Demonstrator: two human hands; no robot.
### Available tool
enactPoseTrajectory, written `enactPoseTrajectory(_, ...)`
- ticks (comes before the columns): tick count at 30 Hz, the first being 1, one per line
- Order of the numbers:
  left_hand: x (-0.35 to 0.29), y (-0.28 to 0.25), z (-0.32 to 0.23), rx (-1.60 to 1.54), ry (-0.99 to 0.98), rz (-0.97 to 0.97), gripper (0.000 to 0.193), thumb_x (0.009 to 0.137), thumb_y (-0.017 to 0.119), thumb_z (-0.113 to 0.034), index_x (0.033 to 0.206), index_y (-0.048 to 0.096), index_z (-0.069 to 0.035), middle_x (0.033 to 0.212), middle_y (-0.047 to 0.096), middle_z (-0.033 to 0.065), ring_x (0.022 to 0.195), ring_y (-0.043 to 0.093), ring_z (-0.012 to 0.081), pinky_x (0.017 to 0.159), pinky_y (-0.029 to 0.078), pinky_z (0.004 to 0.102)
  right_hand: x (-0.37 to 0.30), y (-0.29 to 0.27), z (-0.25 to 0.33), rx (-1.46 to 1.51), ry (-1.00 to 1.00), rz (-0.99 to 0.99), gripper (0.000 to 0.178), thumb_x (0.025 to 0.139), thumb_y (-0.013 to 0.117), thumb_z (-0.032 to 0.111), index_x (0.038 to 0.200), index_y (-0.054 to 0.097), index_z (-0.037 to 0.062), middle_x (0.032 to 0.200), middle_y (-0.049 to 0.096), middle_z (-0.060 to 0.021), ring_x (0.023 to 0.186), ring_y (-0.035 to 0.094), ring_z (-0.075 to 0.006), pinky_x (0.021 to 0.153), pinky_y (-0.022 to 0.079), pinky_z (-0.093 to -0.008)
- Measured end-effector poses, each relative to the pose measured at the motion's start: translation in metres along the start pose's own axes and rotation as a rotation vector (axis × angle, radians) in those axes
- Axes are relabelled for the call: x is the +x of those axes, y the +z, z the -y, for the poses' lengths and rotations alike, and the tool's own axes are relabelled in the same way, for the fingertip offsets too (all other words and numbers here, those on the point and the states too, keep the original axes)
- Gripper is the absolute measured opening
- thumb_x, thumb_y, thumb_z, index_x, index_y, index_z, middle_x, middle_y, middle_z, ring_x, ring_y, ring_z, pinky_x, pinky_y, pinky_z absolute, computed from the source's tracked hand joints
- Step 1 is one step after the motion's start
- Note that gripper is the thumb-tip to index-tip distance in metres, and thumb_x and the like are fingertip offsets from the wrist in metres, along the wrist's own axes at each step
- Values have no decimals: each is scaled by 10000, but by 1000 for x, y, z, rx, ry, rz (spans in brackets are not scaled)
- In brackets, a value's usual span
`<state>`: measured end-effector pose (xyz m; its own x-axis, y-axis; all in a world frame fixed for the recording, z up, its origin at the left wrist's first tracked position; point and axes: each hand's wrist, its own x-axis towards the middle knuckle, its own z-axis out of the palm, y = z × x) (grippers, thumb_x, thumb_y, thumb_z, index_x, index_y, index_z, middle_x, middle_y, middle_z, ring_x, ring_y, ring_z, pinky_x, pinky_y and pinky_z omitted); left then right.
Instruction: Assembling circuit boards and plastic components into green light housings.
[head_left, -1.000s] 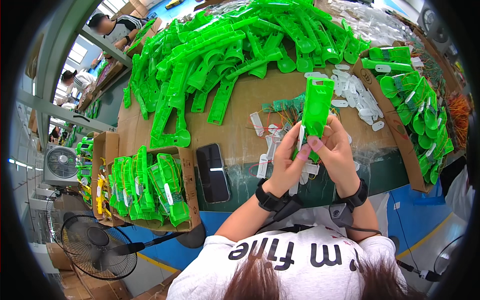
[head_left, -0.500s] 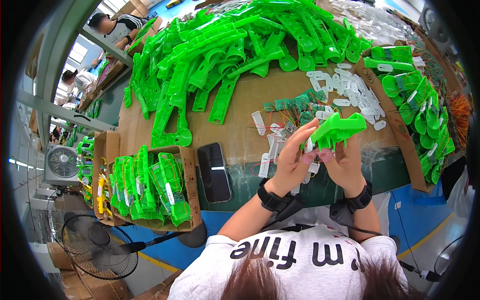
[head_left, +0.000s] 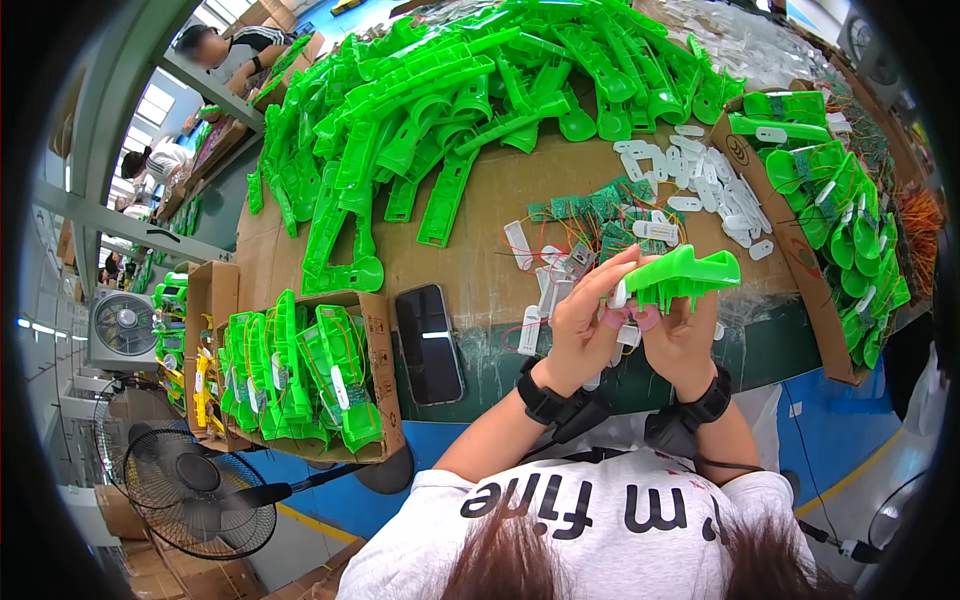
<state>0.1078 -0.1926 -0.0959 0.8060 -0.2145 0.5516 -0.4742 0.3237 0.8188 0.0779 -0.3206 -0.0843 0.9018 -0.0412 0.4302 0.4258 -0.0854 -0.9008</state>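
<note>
Both hands grip one bright green plastic housing (head_left: pixel 690 272), raised above the near edge of the table and tilted. My left hand (head_left: pixel 585 325) is closed on its left end, where a small white piece (head_left: pixel 620 294) shows by the fingers. My right hand (head_left: pixel 685 345) holds it from below and behind, its fingers partly hidden by the housing. Just beyond the hands lie green circuit boards (head_left: pixel 600 210) with thin red and yellow wires. A loose heap of white oval plastic pieces (head_left: pixel 705 185) spreads behind them.
A large pile of green housings (head_left: pixel 440 110) covers the far side. Cardboard boxes of wired housings stand at left (head_left: pixel 385 370) and right (head_left: pixel 800 270). A black phone (head_left: pixel 428 345) lies by the left box. A black fan (head_left: pixel 200 490) stands lower left; co-workers sit far left.
The green housing has tipped and shifted slightly toward me and to the right, uncovering a white piece behind it. Both hands have kept their hold.
</note>
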Motion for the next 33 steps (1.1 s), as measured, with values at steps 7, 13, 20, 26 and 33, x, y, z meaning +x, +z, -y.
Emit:
enactPoseTrajectory(7, 3, 2, -5, 1, -42, 0, 348, 849, 480, -44, 1190, 464, 25, 1237, 472, 206, 1164, 456, 286, 950, 367, 376, 2, 13, 2, 21, -36, -196, 412, 795, 608, 85, 1147, 406, 14, 1000, 521, -65, 846, 530, -118, 637, 427, -225)
enactPoseTrajectory(13, 2, 3, -3, 60, -44, -1, 351, 860, 469, -47, 1200, 446, 40, 1235, 474, 185, 1160, 451, 261, 948, 363, 353, 8, 17, 18, 140, 19, -187, 381, 820, 589, 85, 1140, 399, 3, 1023, 532, -73, 909, 539, -127, 724, 452, -237)
enactPoseTrajectory(20, 4, 2, -3, -317, -233, -93, 412, 905, 418, -57, 1300, 319, 10, 1227, 447, 89, 1118, 434, 149, 956, 332, 288, 24, 2, 15, 189, 74, 129, 416, 860, 504, 15, 1246, 356, -30, 1120, 525, -108, 1000, 537, -158, 855, 422, -259)
enactPoseTrajectory(26, 0, 2, 1, -261, -167, -67, 419, 887, 441, -35, 1289, 334, 12, 1278, 401, 105, 1165, 392, 169, 988, 291, 312, 21, -6, 13, 195, 40, 134, 351, 858, 500, 6, 1193, 410, -47, 1065, 543, -105, 993, 536, -154, 851, 424, -266)
enactPoseTrajectory(33, 1, 2, 0, -281, -166, -47, 386, 878, 453, -31, 1255, 383, 18, 1289, 394, 120, 1180, 384, 186, 992, 288, 324, 20, -11, 16, 161, 77, 140, 318, 851, 522, 16, 1151, 440, -48, 1032, 547, -95, 954, 541, -146, 825, 437, -268)
